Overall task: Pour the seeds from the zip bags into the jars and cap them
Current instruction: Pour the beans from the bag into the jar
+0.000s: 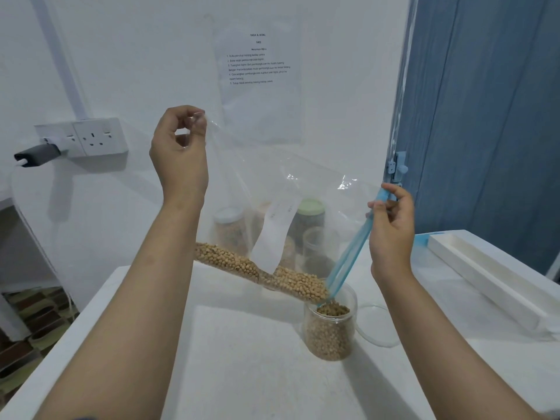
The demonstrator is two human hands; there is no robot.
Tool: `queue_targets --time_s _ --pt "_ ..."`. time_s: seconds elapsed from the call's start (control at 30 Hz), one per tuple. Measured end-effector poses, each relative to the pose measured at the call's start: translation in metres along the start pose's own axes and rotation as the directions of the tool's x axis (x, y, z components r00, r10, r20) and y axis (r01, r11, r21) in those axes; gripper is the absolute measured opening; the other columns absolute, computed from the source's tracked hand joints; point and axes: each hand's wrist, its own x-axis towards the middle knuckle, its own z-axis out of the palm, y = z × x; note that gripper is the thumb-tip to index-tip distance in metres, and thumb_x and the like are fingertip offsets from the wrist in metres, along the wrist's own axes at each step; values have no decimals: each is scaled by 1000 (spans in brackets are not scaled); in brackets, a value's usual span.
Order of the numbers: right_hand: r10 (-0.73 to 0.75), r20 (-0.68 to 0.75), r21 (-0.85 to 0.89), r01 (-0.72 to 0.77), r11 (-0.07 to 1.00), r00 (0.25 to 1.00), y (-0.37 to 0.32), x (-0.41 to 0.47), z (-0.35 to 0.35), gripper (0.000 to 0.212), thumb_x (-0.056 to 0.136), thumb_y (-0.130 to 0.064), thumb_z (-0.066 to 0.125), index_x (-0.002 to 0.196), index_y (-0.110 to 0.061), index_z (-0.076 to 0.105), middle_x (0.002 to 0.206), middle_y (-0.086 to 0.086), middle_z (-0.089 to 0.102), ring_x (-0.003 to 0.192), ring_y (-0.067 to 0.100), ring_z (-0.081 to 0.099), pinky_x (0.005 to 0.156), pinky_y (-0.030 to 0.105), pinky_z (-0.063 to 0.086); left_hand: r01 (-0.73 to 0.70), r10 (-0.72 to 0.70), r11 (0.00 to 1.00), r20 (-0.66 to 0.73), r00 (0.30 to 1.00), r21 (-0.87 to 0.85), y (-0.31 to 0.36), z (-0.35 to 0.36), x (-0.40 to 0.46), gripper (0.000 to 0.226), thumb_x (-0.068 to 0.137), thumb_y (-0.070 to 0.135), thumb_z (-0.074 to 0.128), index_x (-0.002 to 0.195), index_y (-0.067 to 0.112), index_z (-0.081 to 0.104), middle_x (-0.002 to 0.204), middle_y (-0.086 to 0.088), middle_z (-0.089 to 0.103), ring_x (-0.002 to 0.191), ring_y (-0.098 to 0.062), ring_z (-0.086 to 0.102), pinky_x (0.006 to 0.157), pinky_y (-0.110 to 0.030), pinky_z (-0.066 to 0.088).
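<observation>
Head view: capped jars (309, 219) behind zip bag (272, 177), beside wall socket (97, 137).

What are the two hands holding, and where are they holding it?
Both hold the zip bag. The left hand pinches its raised bottom corner; the right hand pinches the blue zip edge.
</observation>
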Motion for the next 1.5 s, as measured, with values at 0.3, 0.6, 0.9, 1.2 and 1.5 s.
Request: queue_targets --time_s 0.3,0.6,0.9,1.2,1.5 --pt "-27 10 -9 27 1000 1000 -1 -6 2 29 104 -14 47 111 -42 54 95 -8 60 93 6 59 74 11 44 0 0 1000 -12 1000 -13 0 -3 -3 16 92 21 62 88 36 64 80 23 61 77 -15 54 79 -37 52" --pt "-45 24 -33 46 998 999 -1 -6 1 28 104 -14 47 113 -40 54 94 -10 60 98 9 61 79 16 44 -3 3 1000 2 1000 -13 3 -4 -2 16 93 22 63 87 37 65 81 21 61 77 -15 54 76 -33 50" --pt "-57 48 -35 59 998 997 -4 -5 0 27 103 -14 47 115 -37 54 94 -8 61 97 11 61 77 16 44 2 -2 1000 5 1000 -23 6 -3 -3 16 92 20 63 88 36 65 79 22 61 78 -13 54 80 -39 53" --pt "-65 52 -35 66 997 997 -7 -6 2 28 103 -14 47 114 -39 54 97 -7 60 97 6 61 76 13 44 17 -17 1000 0 1000 -13 9 -3 -4 16 92 20 62 88 35 65 80 22 61 79 -12 55 83 -41 53" --pt "-75 45 -59 78 995 996 -7 -3 -1 28 103 -15 47 112 -41 53 98 -5 62 97 7 63 78 14 45 24 -24 1000 9 1000 -13 11 -2 -4 16 92 20 62 88 35 65 85 16 60 77 -13 52 82 -40 53"
